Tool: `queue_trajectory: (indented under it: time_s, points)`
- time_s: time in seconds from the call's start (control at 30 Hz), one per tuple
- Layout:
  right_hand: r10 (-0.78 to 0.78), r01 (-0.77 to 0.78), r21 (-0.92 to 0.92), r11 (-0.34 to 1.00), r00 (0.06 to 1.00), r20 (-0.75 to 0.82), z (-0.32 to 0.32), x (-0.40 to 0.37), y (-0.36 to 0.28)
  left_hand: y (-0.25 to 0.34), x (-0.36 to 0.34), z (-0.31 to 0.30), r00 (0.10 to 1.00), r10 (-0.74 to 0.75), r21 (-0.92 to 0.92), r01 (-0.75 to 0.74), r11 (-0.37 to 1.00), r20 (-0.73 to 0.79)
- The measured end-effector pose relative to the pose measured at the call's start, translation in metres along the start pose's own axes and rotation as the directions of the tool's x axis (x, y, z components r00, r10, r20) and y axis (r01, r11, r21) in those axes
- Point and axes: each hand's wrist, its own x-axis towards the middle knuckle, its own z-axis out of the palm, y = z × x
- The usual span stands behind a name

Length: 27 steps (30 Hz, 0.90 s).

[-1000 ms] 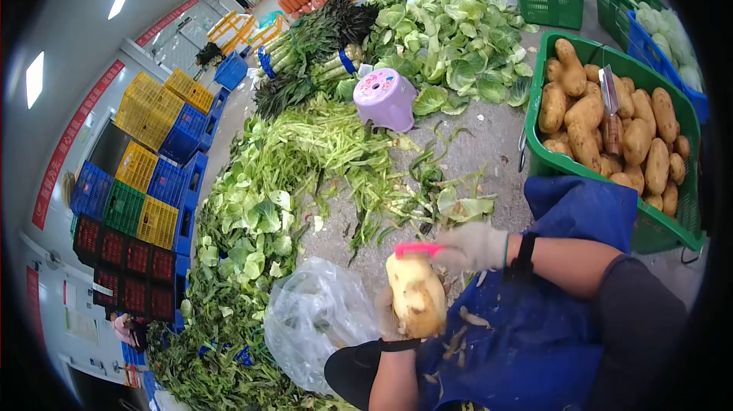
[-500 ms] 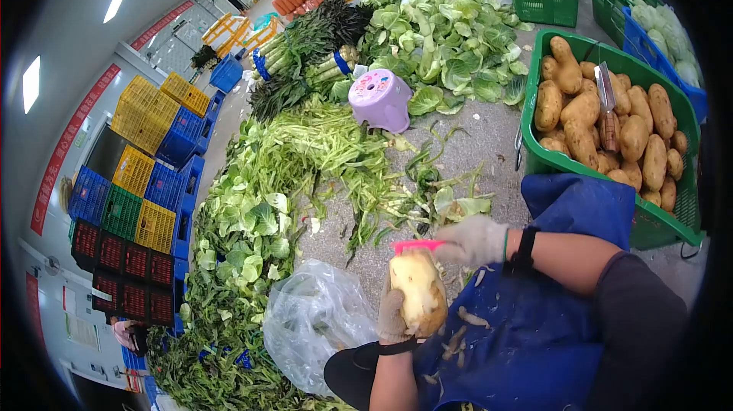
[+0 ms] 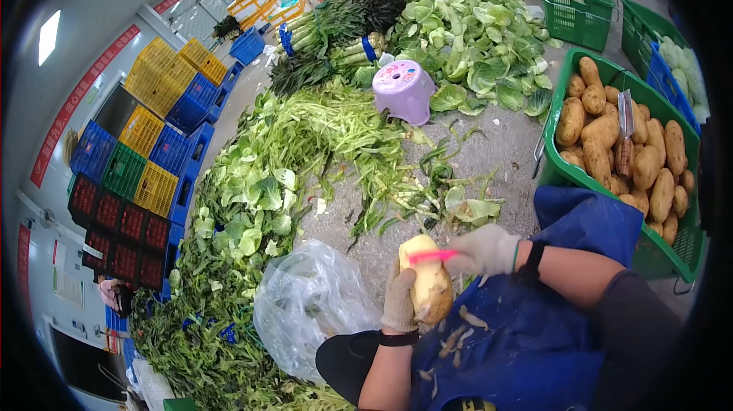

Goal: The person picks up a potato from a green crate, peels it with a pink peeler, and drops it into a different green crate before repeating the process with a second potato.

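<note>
A large, partly peeled potato is gripped in my gloved left hand, fingers wrapped around its left side. Pale flesh shows over most of it, with brown skin at the lower end. My gloved right hand is closed on a pink peeler, whose head lies across the potato's upper part. Peel scraps cling to the blue apron on my lap, beneath both hands.
At right, a green crate holds potatoes and a knife. A clear plastic bag lies left of my hands. Leafy trimmings cover the floor, with a purple stool beyond. Stacked crates line the left.
The peeler has moved from the potato's top end down onto its upper side. More brown skin now shows at the potato's lower end. The camera view has shifted slightly.
</note>
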Motion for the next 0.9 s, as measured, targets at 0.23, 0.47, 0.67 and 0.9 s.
queue_trajectory:
  time_s: [0.23, 0.47, 0.67, 0.9]
  points:
    - [0.072, -0.073, 0.037, 0.997, 0.997, 0.032, -0.002, 0.003, -0.006, -0.004, 0.003, -0.015, 0.994, -0.053, -0.171, 0.069, 0.983, 0.098]
    - [-0.03, 0.032, 0.158, 0.987, 0.999, -0.017, 0.002, -0.003, 0.003, -0.003, 0.002, -0.016, 0.985, -0.146, -0.324, 0.168, 0.931, 0.092]
    - [0.051, -0.044, 0.096, 0.994, 0.996, -0.073, 0.005, 0.003, 0.013, 0.005, -0.006, -0.004, 0.979, -0.123, -0.419, 0.18, 0.89, 0.16]
    - [0.078, -0.083, 0.063, 0.995, 0.994, 0.078, -0.005, 0.004, 0.003, 0.009, -0.006, 0.003, 0.976, -0.157, -0.394, 0.206, 0.896, 0.152]
